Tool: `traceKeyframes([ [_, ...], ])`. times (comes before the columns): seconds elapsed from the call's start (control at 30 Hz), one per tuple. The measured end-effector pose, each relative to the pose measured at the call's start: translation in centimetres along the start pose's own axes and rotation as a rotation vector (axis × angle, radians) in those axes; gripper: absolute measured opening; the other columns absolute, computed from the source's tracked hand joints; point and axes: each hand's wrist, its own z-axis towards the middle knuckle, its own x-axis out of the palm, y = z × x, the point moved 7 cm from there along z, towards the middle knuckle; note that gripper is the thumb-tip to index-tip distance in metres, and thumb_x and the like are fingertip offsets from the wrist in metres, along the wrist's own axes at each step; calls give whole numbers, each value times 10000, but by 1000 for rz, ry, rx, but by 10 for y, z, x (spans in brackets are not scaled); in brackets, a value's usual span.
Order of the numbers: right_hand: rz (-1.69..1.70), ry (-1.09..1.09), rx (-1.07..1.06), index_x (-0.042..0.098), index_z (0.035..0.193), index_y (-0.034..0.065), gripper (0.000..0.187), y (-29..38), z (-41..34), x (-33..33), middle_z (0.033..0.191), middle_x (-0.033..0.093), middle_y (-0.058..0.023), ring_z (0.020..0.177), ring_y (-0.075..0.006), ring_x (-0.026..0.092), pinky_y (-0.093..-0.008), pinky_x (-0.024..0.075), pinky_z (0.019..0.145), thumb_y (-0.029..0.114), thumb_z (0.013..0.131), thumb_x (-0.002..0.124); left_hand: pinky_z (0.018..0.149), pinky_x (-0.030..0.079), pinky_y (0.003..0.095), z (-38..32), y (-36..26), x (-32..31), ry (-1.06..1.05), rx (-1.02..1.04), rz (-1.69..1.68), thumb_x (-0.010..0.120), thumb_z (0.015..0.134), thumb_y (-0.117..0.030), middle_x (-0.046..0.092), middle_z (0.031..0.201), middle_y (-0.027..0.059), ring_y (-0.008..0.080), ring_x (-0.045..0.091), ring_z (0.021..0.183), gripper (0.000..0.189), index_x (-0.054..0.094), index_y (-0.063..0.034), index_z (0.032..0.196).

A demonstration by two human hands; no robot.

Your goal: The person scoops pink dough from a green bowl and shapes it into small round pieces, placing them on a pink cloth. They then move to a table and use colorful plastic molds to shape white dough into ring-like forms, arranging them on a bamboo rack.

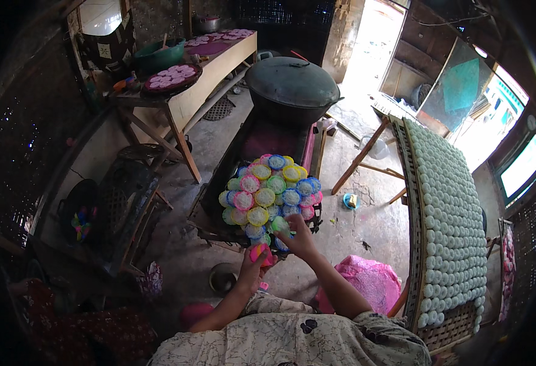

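My left hand (251,271) is closed around a bright pink and orange plastic mould (261,254), perhaps several nested together. Held in the fingers of my right hand (299,239) is a pale green plastic mould (280,224), at the near right side of a heap. That heap of round coloured moulds (264,197), pink, yellow, green and blue, is filled with white, finely stranded stuff. It rests on top of a long dark stove-like bench (222,183). What the green mould contains is partly hidden by my fingers.
A large lidded pot (295,84) stands at the bench's far end. To the right, a slanted woven rack (451,219) bears rows of pale green rings. At left are a wooden table (217,66) with pink rounds and a dark wok (82,210). A pink sack (364,279) sits near my right arm.
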Motion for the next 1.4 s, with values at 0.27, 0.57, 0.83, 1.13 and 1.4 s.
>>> traceKeyframes([
  [0.27, -102, 73, -96, 591, 1124, 23, 431, 46, -68, -47, 1166, 596, -176, 1109, -338, 584, -415, 473, 942, 203, 774, 768, 910, 559, 333, 9, 13, 54, 287, -246, 152, 632, 936, -179, 528, 1203, 74, 194, 607, 1057, 522, 339, -131, 1366],
  [0.57, -246, -329, -63, 647, 1025, -4, 198, 38, -151, -128, 995, 655, -174, 929, -311, 659, -362, 528, 845, 62, 840, 674, 883, 547, 355, -2, 97, 134, 491, -513, 382, 702, 892, -205, 459, 1251, 87, 218, 533, 1136, 569, 346, -124, 1328],
  [0.83, 1214, -997, 403, 600, 1091, 0, 253, -66, -297, -206, 1039, 662, -129, 961, -236, 659, -336, 542, 840, 153, 890, 612, 974, 506, 426, -59, 190, 219, 766, -814, 339, 644, 925, -205, 482, 1280, 125, 265, 537, 1183, 523, 339, -95, 1335],
  [1.13, 628, -1447, 422, 580, 1180, 19, 321, -56, -499, -401, 1077, 649, -95, 965, -201, 640, -336, 530, 827, 122, 880, 631, 1011, 472, 457, -127, 261, 257, 906, -947, 448, 641, 925, -222, 504, 1274, 117, 264, 548, 1175, 511, 353, -112, 1331],
  [1.4, -382, -1385, 890, 594, 1060, 3, 386, -123, -545, -512, 894, 663, -69, 836, -176, 654, -311, 526, 744, 187, 773, 776, 1017, 459, 500, -123, 266, 243, 841, -889, 447, 624, 932, -207, 524, 1226, 146, 309, 559, 1164, 490, 363, -71, 1324],
])
